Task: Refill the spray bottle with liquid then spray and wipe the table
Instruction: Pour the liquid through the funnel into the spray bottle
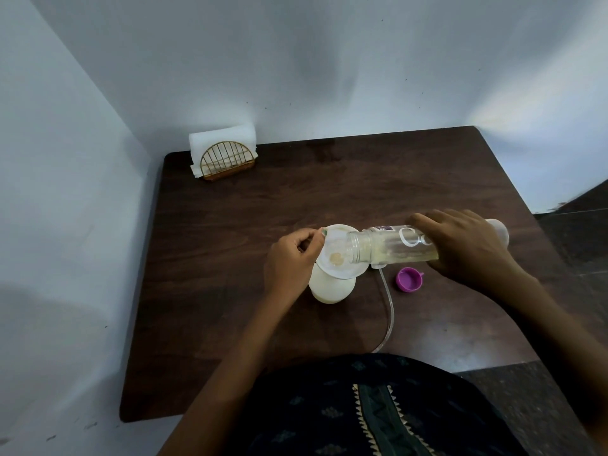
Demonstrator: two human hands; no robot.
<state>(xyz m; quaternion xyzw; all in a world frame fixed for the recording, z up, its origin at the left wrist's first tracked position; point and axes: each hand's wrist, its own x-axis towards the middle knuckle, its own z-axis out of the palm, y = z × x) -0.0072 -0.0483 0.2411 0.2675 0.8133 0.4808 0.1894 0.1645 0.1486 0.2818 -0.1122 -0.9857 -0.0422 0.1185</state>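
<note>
A white spray bottle (332, 287) stands upright on the dark wooden table (230, 258), with a clear funnel (332, 255) resting in its neck. My left hand (291, 261) pinches the funnel's left rim. My right hand (467, 248) grips a clear refill bottle (391, 246) holding pale yellow liquid, tipped almost flat with its open mouth over the funnel. The spray head's thin clear tube (388, 311) lies on the table just right of the spray bottle; the head itself is mostly hidden under the refill bottle. A purple cap (409, 279) lies open side up below my right hand.
A gold wire napkin holder (227, 159) with white napkins stands at the table's far left corner, against the white wall. Walls close the table in at the back and left. My dark patterned clothing (378, 409) overlaps the near edge.
</note>
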